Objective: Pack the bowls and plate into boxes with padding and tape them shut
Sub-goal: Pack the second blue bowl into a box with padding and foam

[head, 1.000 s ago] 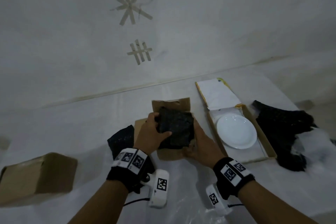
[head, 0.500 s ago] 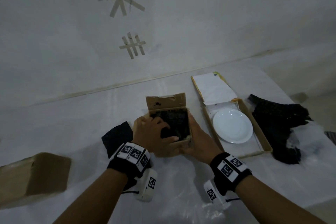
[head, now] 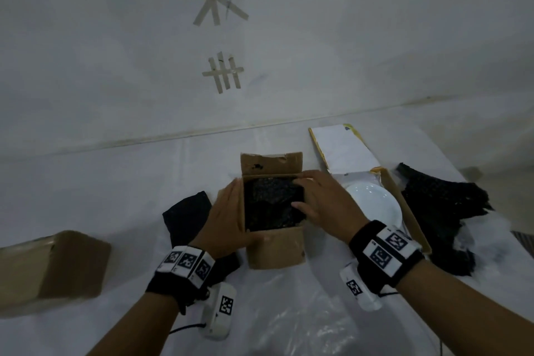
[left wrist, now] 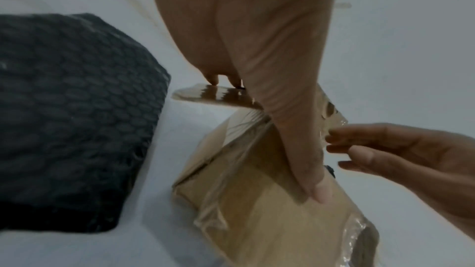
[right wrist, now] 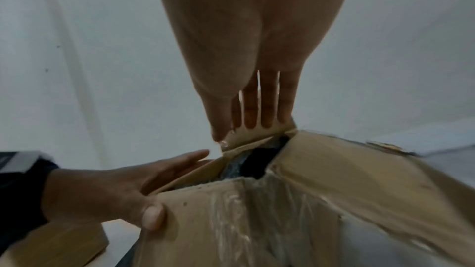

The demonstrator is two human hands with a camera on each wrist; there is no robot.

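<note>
Packing step: you had the dark padding (head: 273, 205) pushed down inside the small box (head: 274, 251), where a second before it still bulged above the rim in both your hands.
Box: it stood open-topped on the table (head: 115, 188) between your hands, back flap (head: 271, 164) upright, front flap folded down toward you.
Left hand (head: 228, 220): you had moved it off the padding; it lay flat along the box's left side, fingers straight and thumb pressed on the front face, gripping nothing.
Right hand (head: 323, 205): you had it over the right rim with fingers extended; the right wrist view showed them on the right flap, probably starting to fold it in.
Meaning: I'd judge this box filled and ready for closing; flaps and tape were still to do.
Plate (head: 372, 206): it lay bare in the flat box (head: 416, 228) just to the right, no padding over it.
Other items: loose padding lay left (head: 187, 214) and far right (head: 442, 211); a closed carton (head: 55, 266) sat well to the left.
Hidden: you couldn't see a bowl under the padding, so its presence was unconfirmed; no tape roll showed; your right wrist covered part of the plate; both wrist views were dim and smeared.
</note>
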